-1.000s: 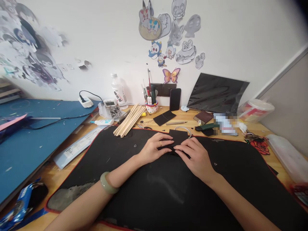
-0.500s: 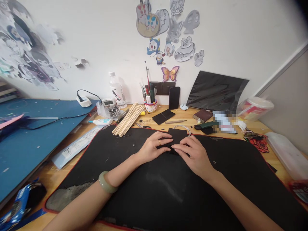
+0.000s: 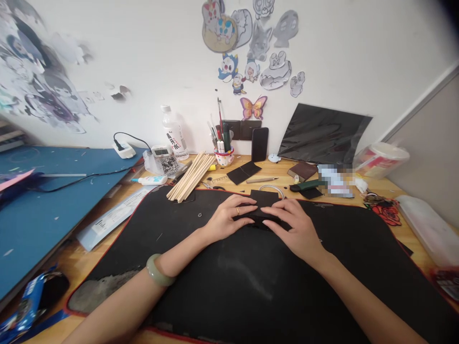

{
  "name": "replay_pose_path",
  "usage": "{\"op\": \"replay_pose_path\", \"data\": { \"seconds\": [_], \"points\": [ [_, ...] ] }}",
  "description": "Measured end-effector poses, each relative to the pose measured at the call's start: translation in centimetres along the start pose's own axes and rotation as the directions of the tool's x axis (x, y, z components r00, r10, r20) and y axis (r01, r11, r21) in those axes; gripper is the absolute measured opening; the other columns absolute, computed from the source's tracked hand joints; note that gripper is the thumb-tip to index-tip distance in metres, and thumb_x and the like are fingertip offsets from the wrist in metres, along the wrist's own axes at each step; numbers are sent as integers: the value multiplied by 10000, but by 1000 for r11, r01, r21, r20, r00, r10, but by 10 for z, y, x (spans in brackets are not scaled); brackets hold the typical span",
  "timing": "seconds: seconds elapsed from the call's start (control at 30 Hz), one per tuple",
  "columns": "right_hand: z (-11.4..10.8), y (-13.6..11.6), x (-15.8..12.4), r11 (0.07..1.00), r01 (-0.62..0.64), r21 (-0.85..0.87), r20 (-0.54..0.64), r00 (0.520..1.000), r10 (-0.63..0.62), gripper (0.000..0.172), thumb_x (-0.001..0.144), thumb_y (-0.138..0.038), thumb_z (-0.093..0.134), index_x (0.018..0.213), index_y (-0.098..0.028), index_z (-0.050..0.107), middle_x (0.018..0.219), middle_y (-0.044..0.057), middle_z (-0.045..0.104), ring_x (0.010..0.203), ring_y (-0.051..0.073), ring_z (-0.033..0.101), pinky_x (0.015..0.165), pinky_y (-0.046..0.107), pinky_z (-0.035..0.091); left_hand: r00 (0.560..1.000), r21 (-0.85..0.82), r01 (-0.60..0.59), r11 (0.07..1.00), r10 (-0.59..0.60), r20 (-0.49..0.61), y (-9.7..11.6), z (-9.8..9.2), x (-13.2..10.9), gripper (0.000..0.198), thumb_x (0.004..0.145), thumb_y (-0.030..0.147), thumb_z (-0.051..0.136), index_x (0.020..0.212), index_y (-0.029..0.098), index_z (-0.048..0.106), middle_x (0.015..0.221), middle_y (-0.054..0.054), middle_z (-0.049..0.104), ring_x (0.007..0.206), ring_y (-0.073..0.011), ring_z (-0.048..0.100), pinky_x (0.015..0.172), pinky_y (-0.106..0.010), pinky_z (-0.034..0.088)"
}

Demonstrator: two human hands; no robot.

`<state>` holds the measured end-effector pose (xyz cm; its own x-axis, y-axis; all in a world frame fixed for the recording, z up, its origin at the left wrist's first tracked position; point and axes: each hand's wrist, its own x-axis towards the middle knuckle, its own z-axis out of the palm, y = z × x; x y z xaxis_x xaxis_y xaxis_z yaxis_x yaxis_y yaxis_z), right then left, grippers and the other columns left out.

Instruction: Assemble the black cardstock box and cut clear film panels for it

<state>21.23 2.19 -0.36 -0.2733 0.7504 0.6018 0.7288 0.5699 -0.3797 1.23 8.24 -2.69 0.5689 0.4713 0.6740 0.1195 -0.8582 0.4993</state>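
Observation:
Both hands meet over the far middle of the black mat [image 3: 215, 282]. Between them is a piece of black card [image 3: 264, 195], its far edge showing beyond my fingertips. Its near part blends with the mat, so its exact shape is hard to make out. My left hand [image 3: 231, 217], with a gold ring, grips the card's left side, thumb nearest me and fingers beyond. My right hand [image 3: 292, 224] grips the right side in the same way. A silvery ring-shaped band [image 3: 280, 192] lies just behind the card.
Behind the mat lie a bundle of wooden sticks [image 3: 191, 177], another black card [image 3: 244, 172], a craft knife [image 3: 262, 180] and a brown box [image 3: 303, 170]. A pen cup [image 3: 224, 157] and a phone [image 3: 260, 145] stand by the wall. A blue board [image 3: 53, 196] lies left.
My right hand has shifted slightly right along the card, its thumb and fingers spreading further apart. The left hand stays in nearly the same place.

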Motion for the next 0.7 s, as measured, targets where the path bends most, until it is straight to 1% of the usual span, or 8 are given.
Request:
{"op": "replay_pose_path", "data": {
  "seconds": [0.07,0.1,0.2,0.3,0.47,0.7],
  "points": [
    [-6,8,-2,999,-38,16,-23,999,38,223,773,-254,610,993,-262,645,869,39,575,871,201,533,816,377,449,1000,1,2,1000,-2,0,0,0,0,320,767,224,622,1085,194,608,1083,-113,621,1031,-215,545,872,-412,459],
    [-9,13,-3,998,-55,21,-14,998,55,233,768,-269,616,999,-273,639,889,39,573,890,208,538,826,387,450,1000,2,3,1000,-3,-2,0,0,0,318,768,224,621,1084,197,609,1082,-112,621,1028,-216,547,870,-413,460],
    [-17,28,-8,994,-89,61,59,995,85,265,751,-308,632,1015,-290,630,930,39,558,933,218,549,851,400,453,1000,5,8,1000,-8,-12,1,0,0,309,768,220,619,1077,201,613,1071,-110,626,1014,-218,556,866,-418,460],
    [-18,37,-11,987,-104,126,96,991,92,245,744,-319,639,986,-280,642,929,38,549,953,217,553,855,390,456,1000,6,12,1000,-12,-18,2,0,1,295,765,202,621,1060,192,622,1061,-113,629,1011,-217,557,871,-417,457],
    [-15,36,-12,978,-98,183,85,993,83,173,747,-277,640,918,-256,664,873,34,555,901,196,560,824,366,465,1000,6,25,1000,-25,-15,3,0,1,284,769,196,617,1053,194,625,1055,-111,630,1001,-215,560,860,-415,462],
    [-14,34,-12,967,-93,236,73,994,78,130,758,-241,630,877,-251,681,819,27,575,825,175,571,770,343,483,995,-41,95,995,-96,-29,2,2,0,257,762,243,629,1016,211,647,1056,-93,639,1006,-219,559,873,-425,451]
  ]
}}
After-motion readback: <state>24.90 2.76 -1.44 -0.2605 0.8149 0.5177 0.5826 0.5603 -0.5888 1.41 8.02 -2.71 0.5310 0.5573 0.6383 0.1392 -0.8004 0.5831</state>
